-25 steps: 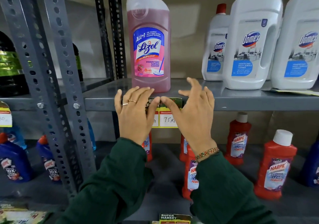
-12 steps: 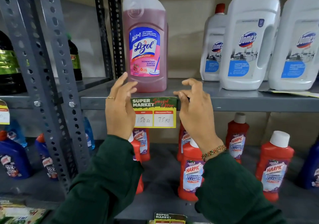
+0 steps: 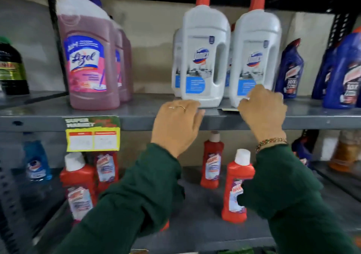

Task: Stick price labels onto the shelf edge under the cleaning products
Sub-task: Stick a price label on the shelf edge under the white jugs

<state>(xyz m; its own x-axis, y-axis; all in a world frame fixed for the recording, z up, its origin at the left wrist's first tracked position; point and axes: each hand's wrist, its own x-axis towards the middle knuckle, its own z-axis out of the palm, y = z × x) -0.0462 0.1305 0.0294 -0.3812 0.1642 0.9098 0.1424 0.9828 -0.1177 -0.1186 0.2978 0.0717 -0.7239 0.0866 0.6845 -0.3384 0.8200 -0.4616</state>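
1. The left hand (image 3: pixel 176 125) is raised to the shelf edge (image 3: pixel 136 121), fingers curled over it below the white bottles (image 3: pixel 203 58); whether it grips anything is unclear.
2. The right hand (image 3: pixel 261 113) is bent at the wrist, its fingers on a flat label (image 3: pixel 229 109) lying on the shelf under those bottles.
3. A stuck price label (image 3: pixel 92 133) hangs from the shelf edge well left of both hands, below the pink Lizol bottle (image 3: pixel 88 58).

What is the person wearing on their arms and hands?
Both arms are in dark green long sleeves with loose cuffs at the wrists. The left hand has a thin gold ring on one finger. The right hand has a braided, multicoloured bracelet at the wrist. No gloves.
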